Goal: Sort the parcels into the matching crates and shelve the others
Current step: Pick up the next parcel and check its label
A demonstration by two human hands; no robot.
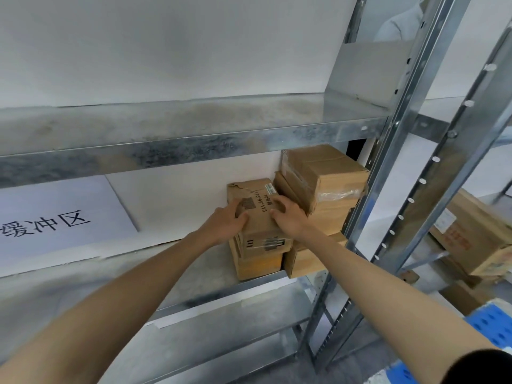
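The galvanised steel shelving rack (388, 167) fills the view, and a white sign with black characters (55, 217) leans at the back of its middle shelf (210, 267), toward the left end. At the right end of that shelf, hard against the upright, stands a tall stack of brown taped cardboard boxes (327, 178). A blue perforated plastic crate (490, 322) shows at the lower right, off the rack.

Just left of the tall stack and touching it, the small brown cardboard parcel with printed size figures (257, 214) sits on top of a shorter pile of similar cartons (260, 264) near the shelf's front edge. The left hand (224, 223) grips its left side and the right hand (288, 217) its right, with the fingers of both curled over the top face.

The parcel looks stiff and probably light, since the hands span it easily. Bare cardboard should give good friction, whereas the taped strips would be slicker. Its far left corner is torn, so the sound side walls are the safer hold. The pile beneath is narrow and could topple if nudged.
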